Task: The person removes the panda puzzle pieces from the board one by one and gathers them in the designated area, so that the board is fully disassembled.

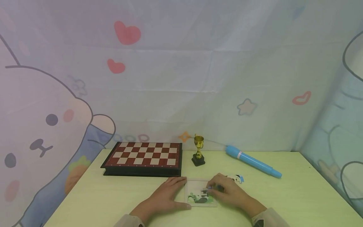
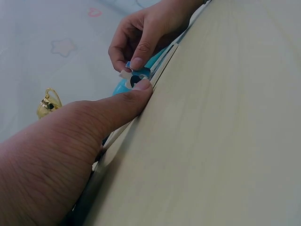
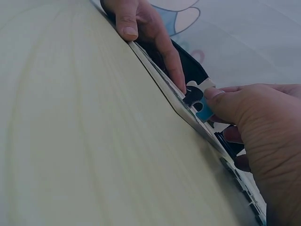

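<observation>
In the head view a small square jigsaw tray (image 1: pixel 202 206) lies near the front of the table. Its lower part shows assembled green, black and white picture pieces (image 1: pixel 200 198), and the upper part is pale. My left hand (image 1: pixel 167 197) rests at the tray's left side, thumb by the near corner and fingers stretched along the far one. Over the tray's right side, my right hand (image 1: pixel 230 191) pinches a jigsaw piece (image 3: pixel 205 111) between thumb and fingers. That piece is blue, black and white, and stands tilted up from the tray in the right wrist view.
Loose jigsaw pieces (image 1: pixel 237 178) lie just beyond my right hand, partly hidden by it. A red-and-white checkerboard box (image 1: pixel 143 171) stands at the back left. Beside it is a gold trophy cup (image 1: pixel 198 151), and a large blue pen (image 1: pixel 253 161) lies at the back right.
</observation>
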`<state>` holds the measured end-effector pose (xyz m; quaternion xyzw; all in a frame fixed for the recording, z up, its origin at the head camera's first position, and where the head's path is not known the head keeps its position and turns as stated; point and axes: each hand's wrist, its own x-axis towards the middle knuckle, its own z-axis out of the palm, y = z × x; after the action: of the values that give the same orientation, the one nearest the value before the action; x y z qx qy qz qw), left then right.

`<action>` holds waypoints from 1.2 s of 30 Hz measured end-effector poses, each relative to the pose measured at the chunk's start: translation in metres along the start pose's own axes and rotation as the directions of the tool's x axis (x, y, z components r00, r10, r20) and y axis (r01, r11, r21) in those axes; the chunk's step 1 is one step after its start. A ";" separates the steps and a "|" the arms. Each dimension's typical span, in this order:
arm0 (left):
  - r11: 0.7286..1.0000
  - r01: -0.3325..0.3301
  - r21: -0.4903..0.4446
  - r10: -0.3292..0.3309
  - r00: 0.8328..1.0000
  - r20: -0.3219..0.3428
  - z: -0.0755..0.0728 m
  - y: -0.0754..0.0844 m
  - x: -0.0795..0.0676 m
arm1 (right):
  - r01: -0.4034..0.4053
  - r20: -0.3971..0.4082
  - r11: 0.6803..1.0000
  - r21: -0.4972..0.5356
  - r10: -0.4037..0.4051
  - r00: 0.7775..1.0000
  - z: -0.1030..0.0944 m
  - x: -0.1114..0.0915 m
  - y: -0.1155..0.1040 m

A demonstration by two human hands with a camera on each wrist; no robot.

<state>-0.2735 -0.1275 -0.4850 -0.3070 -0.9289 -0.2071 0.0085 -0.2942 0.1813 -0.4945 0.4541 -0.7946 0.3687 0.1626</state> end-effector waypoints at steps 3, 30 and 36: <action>1.000 -0.001 0.000 0.001 1.000 0.000 0.000 0.000 0.000 | 0.007 -0.020 1.000 0.008 -0.007 1.000 0.001 0.000 0.001; 1.000 -0.003 0.011 0.003 1.000 -0.003 0.001 0.000 -0.001 | -0.033 -0.100 0.999 -0.040 0.029 0.995 -0.033 -0.027 0.019; 1.000 -0.006 0.010 0.006 1.000 -0.002 0.000 0.001 -0.001 | -0.116 -0.142 0.990 -0.082 0.104 0.984 -0.050 -0.046 0.025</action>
<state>-0.2717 -0.1273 -0.4848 -0.3095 -0.9290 -0.2027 0.0119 -0.2943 0.2540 -0.4989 0.3750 -0.8213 0.3713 0.2169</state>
